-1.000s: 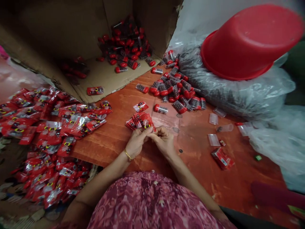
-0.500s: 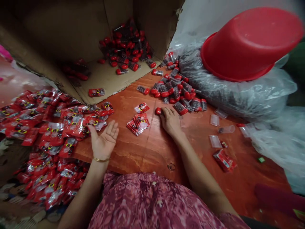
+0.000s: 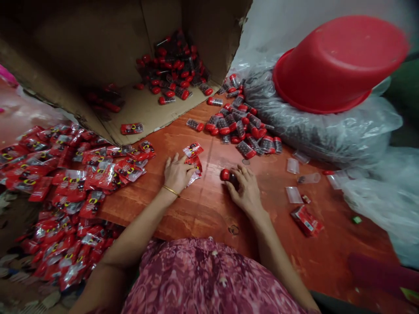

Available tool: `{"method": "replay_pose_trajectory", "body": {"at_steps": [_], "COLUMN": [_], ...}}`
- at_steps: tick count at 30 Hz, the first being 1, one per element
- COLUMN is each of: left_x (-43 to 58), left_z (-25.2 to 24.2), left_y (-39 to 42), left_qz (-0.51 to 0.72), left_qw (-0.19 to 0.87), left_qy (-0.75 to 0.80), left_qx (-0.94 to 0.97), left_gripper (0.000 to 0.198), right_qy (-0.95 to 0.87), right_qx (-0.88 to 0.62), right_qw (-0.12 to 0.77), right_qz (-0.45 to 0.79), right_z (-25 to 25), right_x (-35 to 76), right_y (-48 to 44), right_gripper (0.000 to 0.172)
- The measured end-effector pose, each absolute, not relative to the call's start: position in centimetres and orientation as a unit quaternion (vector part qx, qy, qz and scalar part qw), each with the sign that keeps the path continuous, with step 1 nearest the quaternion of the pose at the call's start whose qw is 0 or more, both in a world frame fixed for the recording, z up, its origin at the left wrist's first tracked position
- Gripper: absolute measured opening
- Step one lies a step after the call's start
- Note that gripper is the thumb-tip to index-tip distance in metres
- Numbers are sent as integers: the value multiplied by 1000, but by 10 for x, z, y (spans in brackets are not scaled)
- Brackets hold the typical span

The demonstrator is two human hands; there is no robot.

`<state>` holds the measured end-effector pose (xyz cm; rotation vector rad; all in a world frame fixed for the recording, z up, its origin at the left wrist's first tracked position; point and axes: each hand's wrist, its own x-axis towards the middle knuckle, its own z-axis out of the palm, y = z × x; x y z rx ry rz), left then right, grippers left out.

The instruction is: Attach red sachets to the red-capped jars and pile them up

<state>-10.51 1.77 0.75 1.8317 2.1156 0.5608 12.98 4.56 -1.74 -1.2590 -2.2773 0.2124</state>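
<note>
My left hand (image 3: 178,175) lies palm down over the left side of a small stack of flat red packets (image 3: 195,164), partly covering them; its fingers are spread and hold nothing I can see. In my right hand (image 3: 244,187) is a small clear container with a red cap (image 3: 224,174), the cap pointing left above the tabletop. Behind that hand, similar red-capped containers (image 3: 246,149) lie in a heap. Many filled red packets (image 3: 75,178) are piled to the left.
A cardboard box (image 3: 153,115) with more capped containers opens toward me. An upturned red tub (image 3: 330,65) rests on a bulky plastic bag (image 3: 304,126). Clear empty tubes (image 3: 293,165) and a red packet bundle (image 3: 307,220) lie at right.
My left hand has turned from palm up and moved right onto the small packet stack. My right hand has come closer to me with the red-capped container.
</note>
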Motion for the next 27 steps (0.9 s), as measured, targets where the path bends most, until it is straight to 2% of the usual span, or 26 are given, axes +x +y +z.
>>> {"method": "replay_pose_trajectory", "body": {"at_steps": [4, 11, 13, 15, 18, 20, 22, 25, 27], "left_x": [-103, -90, -88, -89, -93, -96, -98, -99, -97], "left_z": [10, 26, 26, 22, 13, 7, 4, 5, 8], "left_y": [8, -2, -4, -5, -2, 2, 5, 8, 8], "left_qz": [246, 323, 354, 404, 477, 495, 476, 398, 354], "left_qw": [124, 74, 92, 128, 228, 283, 285, 215, 164], "left_qy": [753, 718, 715, 718, 703, 690, 706, 746, 749], "left_qx": [597, 613, 596, 552, 476, 445, 440, 489, 536], "left_gripper": [23, 20, 22, 35, 52, 43, 32, 23, 25], "right_qy": [-813, -672, -628, -597, -570, -567, -581, -594, -587], "right_qx": [-457, -472, -460, -451, -447, -446, -460, -503, -512], "right_qw": [336, 348, 378, 389, 358, 329, 318, 334, 353], "right_qz": [132, 452, 501, 537, 590, 610, 592, 531, 518], "right_z": [7, 12, 6, 3, 0, -3, -5, -4, -1], "right_x": [105, 43, 35, 33, 32, 32, 34, 40, 46], "right_y": [33, 32, 39, 43, 45, 45, 47, 55, 60], "right_gripper": [23, 30, 34, 38, 43, 45, 45, 44, 45]}}
